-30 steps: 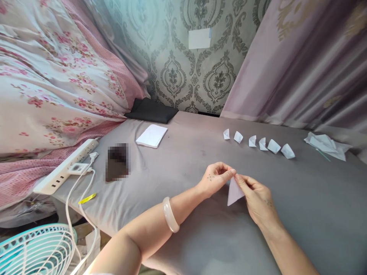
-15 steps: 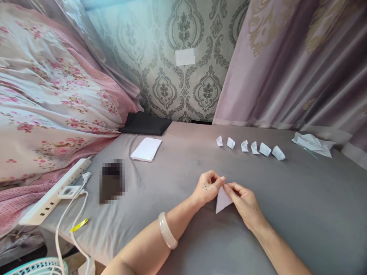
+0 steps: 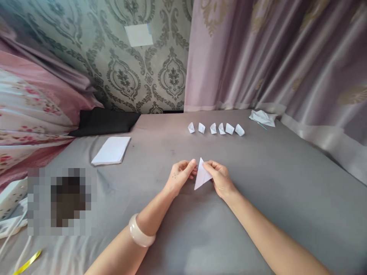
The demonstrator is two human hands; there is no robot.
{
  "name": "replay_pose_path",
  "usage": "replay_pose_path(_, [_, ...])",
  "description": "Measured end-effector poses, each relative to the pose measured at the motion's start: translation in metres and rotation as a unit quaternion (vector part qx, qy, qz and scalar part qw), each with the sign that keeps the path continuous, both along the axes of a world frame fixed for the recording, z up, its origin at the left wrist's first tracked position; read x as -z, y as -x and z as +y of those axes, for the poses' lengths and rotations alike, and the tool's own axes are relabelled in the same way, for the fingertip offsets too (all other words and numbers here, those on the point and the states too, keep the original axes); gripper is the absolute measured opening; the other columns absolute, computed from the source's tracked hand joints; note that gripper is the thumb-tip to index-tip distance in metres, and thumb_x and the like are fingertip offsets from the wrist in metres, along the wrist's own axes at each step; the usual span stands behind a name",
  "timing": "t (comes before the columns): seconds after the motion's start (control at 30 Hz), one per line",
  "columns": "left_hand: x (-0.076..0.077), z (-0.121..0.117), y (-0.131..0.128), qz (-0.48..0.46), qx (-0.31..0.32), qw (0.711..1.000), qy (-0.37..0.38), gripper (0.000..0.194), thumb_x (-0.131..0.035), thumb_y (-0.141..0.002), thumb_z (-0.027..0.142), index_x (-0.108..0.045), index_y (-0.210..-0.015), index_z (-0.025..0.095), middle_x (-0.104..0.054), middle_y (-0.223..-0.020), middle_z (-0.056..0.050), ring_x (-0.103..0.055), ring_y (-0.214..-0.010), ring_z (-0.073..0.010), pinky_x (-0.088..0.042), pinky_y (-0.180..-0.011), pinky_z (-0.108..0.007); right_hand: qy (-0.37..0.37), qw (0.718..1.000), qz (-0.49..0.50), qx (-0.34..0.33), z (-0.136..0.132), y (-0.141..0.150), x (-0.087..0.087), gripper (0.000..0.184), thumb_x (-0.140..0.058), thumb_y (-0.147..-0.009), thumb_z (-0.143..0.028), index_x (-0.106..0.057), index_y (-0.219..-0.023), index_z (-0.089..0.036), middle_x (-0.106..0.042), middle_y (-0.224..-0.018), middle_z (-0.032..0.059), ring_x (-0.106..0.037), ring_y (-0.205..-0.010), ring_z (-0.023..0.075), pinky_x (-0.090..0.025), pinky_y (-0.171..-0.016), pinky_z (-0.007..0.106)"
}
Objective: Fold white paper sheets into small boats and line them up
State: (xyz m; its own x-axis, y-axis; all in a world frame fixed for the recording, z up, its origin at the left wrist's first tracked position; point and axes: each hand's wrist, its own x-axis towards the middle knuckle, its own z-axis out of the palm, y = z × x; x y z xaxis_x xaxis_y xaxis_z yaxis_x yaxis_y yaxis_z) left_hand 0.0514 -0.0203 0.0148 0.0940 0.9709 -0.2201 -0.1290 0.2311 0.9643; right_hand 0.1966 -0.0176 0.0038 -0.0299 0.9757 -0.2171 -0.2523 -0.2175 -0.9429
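Note:
A white sheet folded into a triangle, the folded paper (image 3: 202,176), is held above the grey bed cover with one point upward. My right hand (image 3: 220,177) pinches its right side, thumb on the front face and the other fingers mostly hidden behind. Just left of the paper is my left hand (image 3: 182,173), thumb raised and fingers loosely bent and apart. Those fingertips come close to the paper's left edge; whether they touch it I cannot tell. A pale bangle (image 3: 140,232) circles my left forearm.
Several small folded white paper pieces (image 3: 229,128) stand in a row beyond my hands. A stack of white paper (image 3: 111,151) lies left, near a black cloth (image 3: 106,121). Crumpled white papers (image 3: 262,118) are at the far right. A power strip (image 3: 11,196) and yellow strip (image 3: 28,262) sit left.
My left thumb and fingertips have come away from the triangle's top point, while my right hand keeps its pinch. The view has turned to the right.

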Motion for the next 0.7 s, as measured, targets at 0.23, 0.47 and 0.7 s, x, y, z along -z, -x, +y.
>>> replay_pose_path(0.23, [-0.005, -0.017, -0.011, 0.012, 0.103, 0.993, 0.050, 0.045, -0.073, -0.071, 0.046, -0.069, -0.097, 0.010, -0.073, -0.087, -0.010, -0.069, -0.082, -0.0212, -0.053, -0.067, -0.027, 0.010, 0.997, 0.032, 0.075, 0.004, -0.007, -0.002, 0.030, -0.078, -0.060, -0.045, -0.064, -0.063, -0.019, -0.058, -0.058, -0.0031, -0.047, -0.056, 0.0115, -0.035, -0.056, 0.026])
replay_pose_path(0.47, [-0.001, -0.012, -0.008, -0.012, 0.100, 0.994, 0.039, 0.036, -0.075, -0.071, 0.042, -0.069, -0.085, 0.009, -0.072, -0.077, -0.009, -0.069, -0.071, -0.0177, -0.056, -0.066, -0.026, -0.013, 0.999, 0.020, 0.046, 0.005, -0.009, 0.000, 0.032, -0.076, -0.064, -0.049, -0.066, -0.067, -0.019, -0.060, -0.062, -0.0018, -0.049, -0.059, 0.0122, -0.038, -0.060, 0.027])
replay_pose_path(0.7, [-0.002, -0.011, -0.006, 0.019, 0.054, 0.997, 0.059, 0.049, -0.082, -0.063, 0.037, -0.061, -0.100, 0.011, -0.072, -0.091, -0.012, -0.071, -0.074, -0.0208, -0.055, -0.056, -0.024, -0.013, 0.990, 0.045, 0.136, 0.012, -0.017, -0.001, 0.037, -0.079, -0.059, -0.053, -0.067, -0.070, -0.020, -0.062, -0.063, -0.0010, -0.052, -0.062, 0.0137, -0.041, -0.061, 0.028])
